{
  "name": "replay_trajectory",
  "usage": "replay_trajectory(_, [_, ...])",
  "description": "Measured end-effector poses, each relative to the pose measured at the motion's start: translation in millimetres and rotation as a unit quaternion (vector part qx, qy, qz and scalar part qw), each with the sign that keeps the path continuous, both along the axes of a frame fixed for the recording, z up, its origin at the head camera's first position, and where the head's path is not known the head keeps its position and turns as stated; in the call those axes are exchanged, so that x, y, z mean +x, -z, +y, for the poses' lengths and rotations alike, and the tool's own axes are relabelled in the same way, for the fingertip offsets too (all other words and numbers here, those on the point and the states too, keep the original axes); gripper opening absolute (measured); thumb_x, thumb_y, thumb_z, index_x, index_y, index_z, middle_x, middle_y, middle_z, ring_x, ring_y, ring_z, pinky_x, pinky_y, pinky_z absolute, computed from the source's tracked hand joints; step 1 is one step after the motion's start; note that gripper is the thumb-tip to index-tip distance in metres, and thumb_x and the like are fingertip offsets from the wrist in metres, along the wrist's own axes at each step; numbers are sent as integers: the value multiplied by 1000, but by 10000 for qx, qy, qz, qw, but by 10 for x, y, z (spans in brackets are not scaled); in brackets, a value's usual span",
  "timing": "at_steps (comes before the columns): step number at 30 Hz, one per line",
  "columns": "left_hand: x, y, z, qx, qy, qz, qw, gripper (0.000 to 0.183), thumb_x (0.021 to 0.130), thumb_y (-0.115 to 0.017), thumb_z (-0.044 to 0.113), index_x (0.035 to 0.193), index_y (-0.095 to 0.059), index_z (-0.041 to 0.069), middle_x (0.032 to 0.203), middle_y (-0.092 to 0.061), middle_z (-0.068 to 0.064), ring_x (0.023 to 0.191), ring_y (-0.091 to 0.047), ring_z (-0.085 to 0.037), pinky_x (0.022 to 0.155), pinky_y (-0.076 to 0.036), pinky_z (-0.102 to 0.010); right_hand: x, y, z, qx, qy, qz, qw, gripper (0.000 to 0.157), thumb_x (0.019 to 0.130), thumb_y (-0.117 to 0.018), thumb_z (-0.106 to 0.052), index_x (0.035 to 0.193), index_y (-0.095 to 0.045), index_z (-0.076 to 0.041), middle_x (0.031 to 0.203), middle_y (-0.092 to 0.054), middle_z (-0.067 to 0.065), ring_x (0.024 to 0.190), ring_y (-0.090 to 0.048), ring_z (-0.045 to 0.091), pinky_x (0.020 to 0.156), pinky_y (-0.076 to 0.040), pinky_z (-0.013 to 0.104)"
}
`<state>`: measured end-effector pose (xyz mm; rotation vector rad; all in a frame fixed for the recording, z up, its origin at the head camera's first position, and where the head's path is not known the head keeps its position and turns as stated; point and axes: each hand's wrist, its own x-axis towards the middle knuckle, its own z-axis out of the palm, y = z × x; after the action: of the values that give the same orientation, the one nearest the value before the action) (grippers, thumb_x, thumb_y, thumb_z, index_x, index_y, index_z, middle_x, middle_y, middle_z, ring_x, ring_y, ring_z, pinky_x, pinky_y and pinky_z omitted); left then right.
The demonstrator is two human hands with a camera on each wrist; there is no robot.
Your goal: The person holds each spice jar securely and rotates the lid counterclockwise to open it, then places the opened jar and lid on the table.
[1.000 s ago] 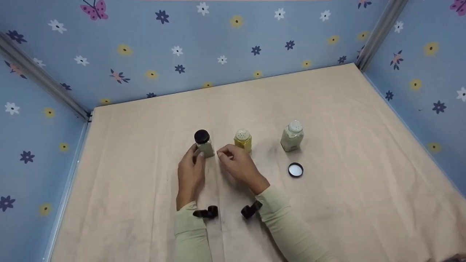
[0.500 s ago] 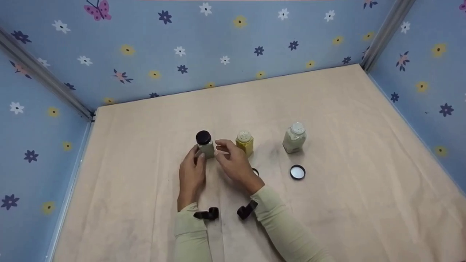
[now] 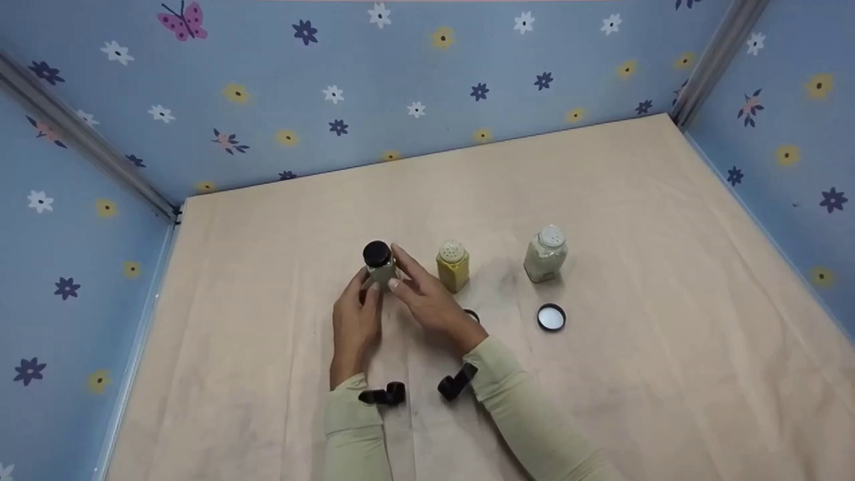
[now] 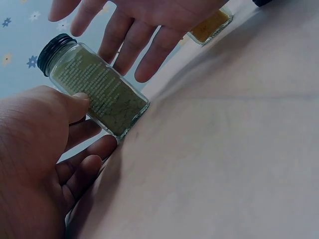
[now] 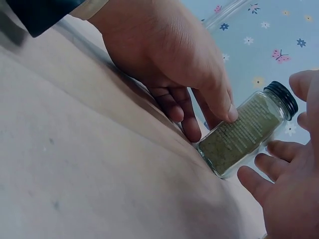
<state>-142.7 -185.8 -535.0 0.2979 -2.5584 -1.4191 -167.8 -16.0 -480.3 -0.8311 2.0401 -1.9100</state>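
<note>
A glass spice jar (image 3: 383, 275) of green powder, capped with a black lid (image 3: 377, 253), stands on the cloth. My left hand (image 3: 355, 327) holds it from the left, thumb across the printed face in the left wrist view. From the other side comes my right hand (image 3: 431, 300), its fingers spread and extended close beside the jar. In the right wrist view the right hand's fingers (image 5: 271, 167) lie near the glass without gripping it. Just right of that hand is a jar of yellow powder (image 3: 453, 272) with a white perforated top.
Farther right stands a jar of pale powder (image 3: 546, 259), also with a perforated top. A black lid (image 3: 552, 317) lies upturned in front of it. Another dark-rimmed lid (image 3: 472, 314) is partly hidden by the right wrist. Flower-patterned walls (image 3: 414, 67) border the beige cloth (image 3: 634, 280).
My right hand's fingers have gone from bunched together to spread and come closer to the green-powder jar. The dark-rimmed lid by the right wrist has come into view. My left hand keeps its hold.
</note>
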Motion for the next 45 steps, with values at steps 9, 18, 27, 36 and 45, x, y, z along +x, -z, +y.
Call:
replay_trajectory(9, [-2, -13, 9, -5, 42, -3, 10000, 45, 106, -52, 23, 149, -49, 14, 143, -56, -9, 121, -58, -25, 101, -45, -45, 9, -32, -1, -131, 186, 196, 9995, 55, 103, -51, -4, 153, -30, 7, 158, -31, 23, 144, -32, 37, 110, -36, 55])
replay_trajectory(18, [13, -17, 17, -14, 21, -189, 9998, 44, 106, -50, 25, 150, -48, 15, 144, -55, -6, 127, -55, -23, 106, -42, -44, -29, 71, -36, -148, 667, 205, 9975, 51, 101, -55, -3, 150, -41, 2, 146, -45, 24, 140, -40, 35, 108, -41, 49])
replay_trajectory(27, [51, -12, -25, 154, 281, -31, 9995, 40, 107, -50, 23, 146, -54, 16, 142, -57, -5, 131, -51, -20, 108, -40, -40, -126, 323, -98, -191, 1067, 404, 9933, 47, 100, -62, -12, 146, -52, -11, 128, -54, 14, 127, -55, 26, 99, -50, 38])
replay_trajectory(36, [52, -51, -45, 324, 260, -448, 9981, 41, 107, -47, 24, 146, -53, 12, 146, -53, -7, 138, -45, -22, 113, -34, -41, -84, 303, -122, 57, 1369, 690, 9882, 41, 100, -64, -24, 140, -60, -15, 131, -57, 7, 119, -59, 28, 88, -54, 35])
replay_trajectory(45, [62, -43, -51, 306, 374, -454, 9978, 41, 107, -48, 24, 147, -53, 14, 144, -55, -8, 136, -47, -25, 113, -34, -44, -74, 316, -124, 81, 1630, 1073, 9807, 37, 98, -67, -21, 134, -63, -12, 128, -63, 6, 114, -63, 28, 82, -56, 35])
